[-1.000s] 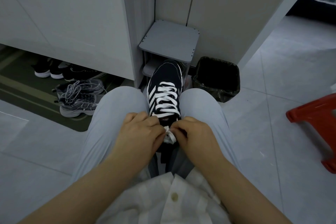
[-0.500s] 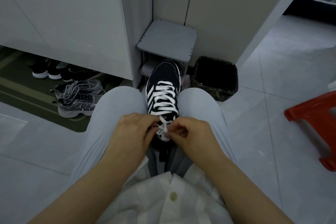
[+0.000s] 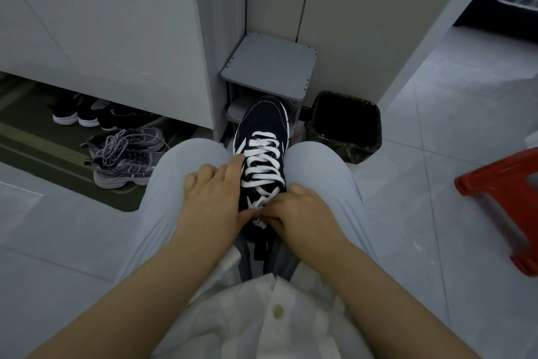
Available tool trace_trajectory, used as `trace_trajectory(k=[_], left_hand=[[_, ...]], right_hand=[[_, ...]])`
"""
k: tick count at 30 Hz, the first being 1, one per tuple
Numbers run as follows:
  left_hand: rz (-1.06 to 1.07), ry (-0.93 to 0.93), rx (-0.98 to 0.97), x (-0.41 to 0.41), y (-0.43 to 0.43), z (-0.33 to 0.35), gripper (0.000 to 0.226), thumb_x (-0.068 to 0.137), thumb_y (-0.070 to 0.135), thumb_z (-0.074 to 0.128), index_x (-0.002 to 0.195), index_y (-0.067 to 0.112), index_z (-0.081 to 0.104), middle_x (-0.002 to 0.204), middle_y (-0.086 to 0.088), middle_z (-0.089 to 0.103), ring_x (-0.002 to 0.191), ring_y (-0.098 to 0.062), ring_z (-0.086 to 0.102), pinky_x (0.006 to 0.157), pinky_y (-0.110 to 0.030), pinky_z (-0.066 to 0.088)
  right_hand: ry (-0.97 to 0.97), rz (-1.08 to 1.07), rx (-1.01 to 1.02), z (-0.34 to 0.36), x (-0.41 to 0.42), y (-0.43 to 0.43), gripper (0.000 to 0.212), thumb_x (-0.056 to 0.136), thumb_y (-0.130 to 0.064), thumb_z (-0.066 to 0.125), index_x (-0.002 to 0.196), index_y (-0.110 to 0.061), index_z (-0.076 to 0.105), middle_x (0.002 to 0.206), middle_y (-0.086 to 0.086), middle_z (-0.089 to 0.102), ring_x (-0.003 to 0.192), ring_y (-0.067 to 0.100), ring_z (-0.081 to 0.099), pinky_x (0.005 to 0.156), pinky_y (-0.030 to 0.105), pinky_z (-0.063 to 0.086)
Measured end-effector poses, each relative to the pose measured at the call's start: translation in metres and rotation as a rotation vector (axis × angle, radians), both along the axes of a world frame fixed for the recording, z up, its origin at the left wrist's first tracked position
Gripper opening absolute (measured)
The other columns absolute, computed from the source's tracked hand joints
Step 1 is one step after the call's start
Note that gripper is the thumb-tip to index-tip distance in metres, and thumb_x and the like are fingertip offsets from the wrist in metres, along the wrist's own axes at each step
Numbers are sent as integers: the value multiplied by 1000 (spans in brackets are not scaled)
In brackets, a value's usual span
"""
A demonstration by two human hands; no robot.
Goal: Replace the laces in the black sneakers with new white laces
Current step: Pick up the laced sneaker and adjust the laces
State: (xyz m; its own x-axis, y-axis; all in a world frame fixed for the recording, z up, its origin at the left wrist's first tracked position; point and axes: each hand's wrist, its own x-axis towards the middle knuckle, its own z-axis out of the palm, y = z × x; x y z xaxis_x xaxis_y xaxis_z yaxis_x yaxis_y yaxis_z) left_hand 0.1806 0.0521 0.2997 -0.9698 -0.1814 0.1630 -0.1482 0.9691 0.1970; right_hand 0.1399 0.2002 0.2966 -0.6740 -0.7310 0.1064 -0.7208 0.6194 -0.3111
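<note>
1. Black sneaker [image 3: 263,122] is held between two knees in light-blue trousers [image 3: 180,172], directly in front of the grey shelf stand [image 3: 269,67], toe tucked under the stand's front edge.
2. White lace [image 3: 263,160] is seen crossed up the sneaker's full eyelet row; loose ends are gathered at the end farthest from the stand.
3. Left hand [image 3: 212,198] is laid flat along the sneaker's left side, fingers straight and slightly spread, index tip touching the upper. The thumb reaches the lace ends; whether it grips them cannot be told.
4. Right hand [image 3: 305,213] is curled, fingertips pinching the lace ends at the tongue, on the side away from the stand.
5. Black lined bin [image 3: 375,125] is noted just right of the stand.
6. Grey running shoes [image 3: 128,157] are noted left of the stand, on a dark mat; darker shoes [image 3: 78,115] lie beyond them, under a cabinet.
7. Red plastic stool [image 3: 500,181] is noted well to the right of the stand.
</note>
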Motion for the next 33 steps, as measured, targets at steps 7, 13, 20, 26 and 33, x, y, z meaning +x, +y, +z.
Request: trace_trajectory(k=[7, 13, 20, 26, 33], left_hand=[[-139, -299, -333, -25, 8, 8, 45, 91, 42, 46, 122, 9, 39, 105, -3, 63, 100, -22, 57, 86, -31, 31], [-74, -407, -107, -52, -5, -7, 25, 91, 14, 43, 114, 8, 49, 108, -10, 62, 97, -26, 60, 74, -29, 40], [-7, -735, 46, -134, -62, -33, 11, 86, 5, 48, 84, 2, 58, 103, -17, 64, 88, -26, 58, 69, -26, 38], [-53, -871, 5, -173, -81, -152, 30, 95, 13, 38, 117, 1, 57, 123, -13, 56, 115, -28, 52, 90, -31, 42], [68, -976, 134, -174, -71, -290, 38, 91, 11, 37, 129, 10, 42, 120, -12, 59, 108, -30, 57, 87, -32, 44]], right_hand=[[-177, -291, -319, 11, -11, 13, 14, 77, -20, 73, 87, -18, 62, 81, -11, 56, 70, -2, 47, 66, 11, 37], [-266, -249, -216, 12, -32, 12, 19, 77, -18, 73, 88, -18, 58, 82, -12, 58, 76, 8, 55, 75, 26, 45], [-535, -422, -181, -9, -132, 2, 16, 81, -13, 65, 88, -23, 55, 91, -6, 59, 80, 11, 54, 76, 24, 44], [-827, -720, -135, -135, -183, 1, 19, 81, -8, 63, 100, -9, 59, 83, -2, 56, 82, 15, 54, 71, 20, 36], [-1233, -795, 26, -259, -154, 12, 66, 80, -15, 72, 133, -7, 33, 110, 1, 43, 102, 17, 48, 80, 22, 39]])
